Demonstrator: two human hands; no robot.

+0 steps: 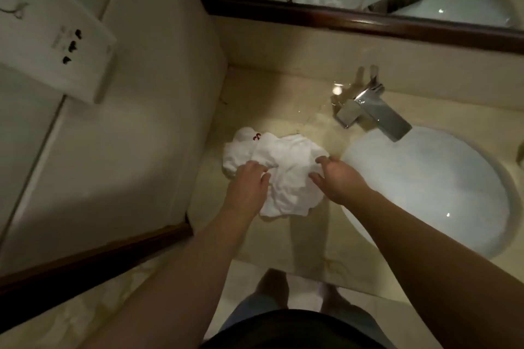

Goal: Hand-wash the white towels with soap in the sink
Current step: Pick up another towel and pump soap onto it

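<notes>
Currently: towels (283,167) on counter, left of sink (425,184).
Left hand (249,178) and right hand (337,178) both gripping the heap; right nearer the basin.

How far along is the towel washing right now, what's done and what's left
Early stage. The white towels lie crumpled on the counter left of the sink, not in it. Both hands are on the pile: the left hand and right hand touch its edges, though whether either has a grip is unclear. No water runs from the faucet, and no soap shows. Moving them in, wetting, soaping, scrubbing and rinsing remain.
</notes>
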